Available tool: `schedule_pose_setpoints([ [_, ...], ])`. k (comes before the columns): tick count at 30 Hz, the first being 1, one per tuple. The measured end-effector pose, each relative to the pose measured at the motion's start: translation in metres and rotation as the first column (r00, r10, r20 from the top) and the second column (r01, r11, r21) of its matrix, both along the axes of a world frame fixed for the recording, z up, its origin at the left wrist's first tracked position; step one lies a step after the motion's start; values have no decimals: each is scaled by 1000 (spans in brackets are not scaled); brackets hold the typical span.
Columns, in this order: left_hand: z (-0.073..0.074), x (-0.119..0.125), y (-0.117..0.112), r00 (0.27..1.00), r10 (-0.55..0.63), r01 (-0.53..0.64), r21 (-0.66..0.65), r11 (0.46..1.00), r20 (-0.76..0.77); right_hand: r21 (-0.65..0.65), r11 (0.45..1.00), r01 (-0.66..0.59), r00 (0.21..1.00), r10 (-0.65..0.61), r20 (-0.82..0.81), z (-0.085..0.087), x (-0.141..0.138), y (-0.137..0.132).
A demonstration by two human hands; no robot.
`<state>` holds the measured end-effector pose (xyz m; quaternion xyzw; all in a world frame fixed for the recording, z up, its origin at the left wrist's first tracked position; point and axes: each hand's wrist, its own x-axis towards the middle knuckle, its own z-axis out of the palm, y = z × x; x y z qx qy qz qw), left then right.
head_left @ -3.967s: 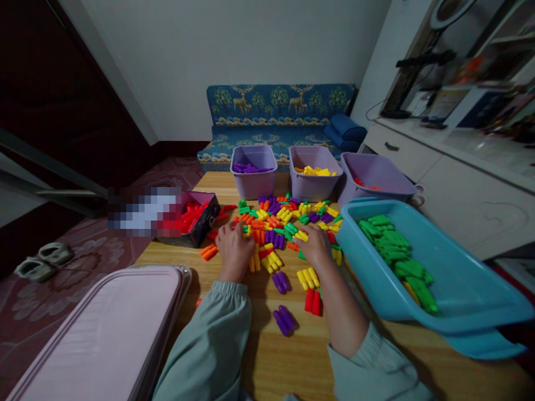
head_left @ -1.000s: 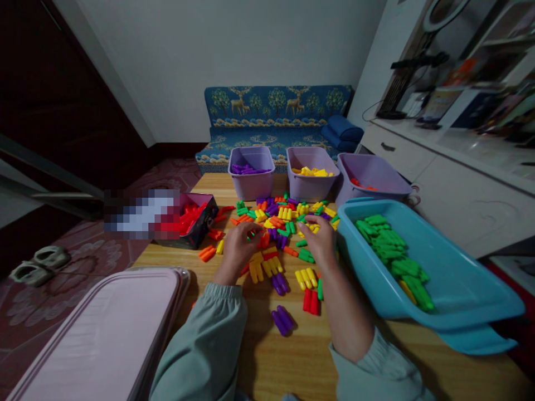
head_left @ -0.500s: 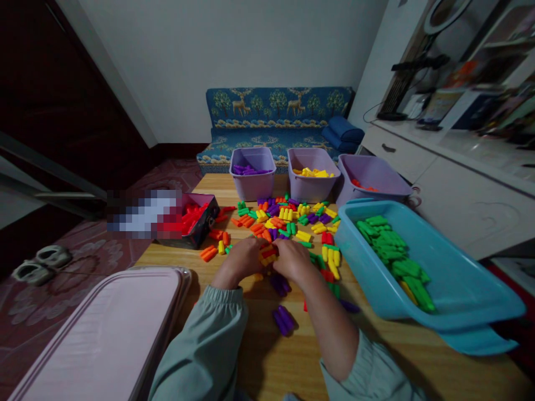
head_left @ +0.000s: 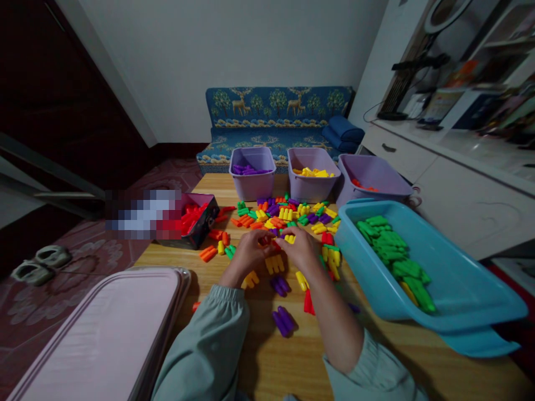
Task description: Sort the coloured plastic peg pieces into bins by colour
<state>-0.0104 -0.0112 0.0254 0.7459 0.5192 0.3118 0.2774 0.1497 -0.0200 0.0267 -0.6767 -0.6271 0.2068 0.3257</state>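
My left hand (head_left: 249,250) and my right hand (head_left: 300,248) meet over the middle of the table, fingers curled and tips close together. A red building block (head_left: 275,244), partly covered by the fingers, is pinched between them. Just below lies a yellow building block (head_left: 275,264) made of joined bullet-shaped tubes. Another yellow block (head_left: 251,280) rests under my left wrist, and a yellow piece (head_left: 301,281) and a red piece (head_left: 309,302) lie beside my right forearm. Two purple blocks (head_left: 280,285) (head_left: 283,321) sit nearer to me.
Mixed colored blocks (head_left: 286,214) spread across the wooden table (head_left: 259,356). Behind them stand purple bins with purple (head_left: 253,186), yellow (head_left: 313,189) and orange-red (head_left: 371,167) pieces. A blue tub (head_left: 455,289) of green blocks is right; a box (head_left: 188,239) of red ones and a pink lid (head_left: 104,334) are left.
The hands have parted slightly and risen away from me. The yellow block that was between them with the red one now shows below, apart from the fingers; the red stays between the fingertips.
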Motion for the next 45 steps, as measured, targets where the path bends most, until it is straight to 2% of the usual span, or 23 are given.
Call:
schedule_pose_setpoints([
  [3,6,-2,-3,978,-144,139,-46,989,-149,43,998,47,998,-45,-54,-3,7,5],
  [6,8,-1,-6,919,-268,262,-59,963,-290,59,996,72,995,-68,-79,-9,13,9],
  [13,12,9,-16,845,-222,244,-18,970,-486,72,994,80,986,-68,-152,-24,17,15],
  [18,9,9,-15,869,-156,188,21,982,-470,93,995,44,937,-8,-350,-26,16,18],
  [22,3,4,-10,938,-47,83,92,992,-342,154,985,76,894,1,-448,-24,15,19],
  [25,0,4,-6,988,60,-38,153,988,-145,179,976,126,846,-12,-534,-19,12,17],
  [27,-1,6,-4,990,142,-143,124,982,20,179,975,132,791,5,-611,-13,9,14],
  [29,0,9,-2,951,223,-222,-29,975,213,164,980,110,720,35,-693,-8,3,11],
  [31,2,10,0,870,290,-217,-220,951,398,141,988,63,655,66,-753,-5,-3,9],
  [33,5,11,1,775,340,-184,-324,928,533,124,992,12,611,91,-787,-5,-8,8],
  [35,6,10,2,698,377,-184,-356,916,609,122,992,-15,595,107,-797,-7,-12,8],
  [37,7,9,2,651,404,-202,-367,908,643,123,992,-21,596,111,-795,-11,-14,8],
  [41,5,8,3,612,390,-206,-337,919,688,55,997,-55,624,77,-778,-13,-12,8],
  [45,2,8,6,593,359,-224,-281,933,721,-49,994,-100,657,29,-753,-8,-11,5],
])
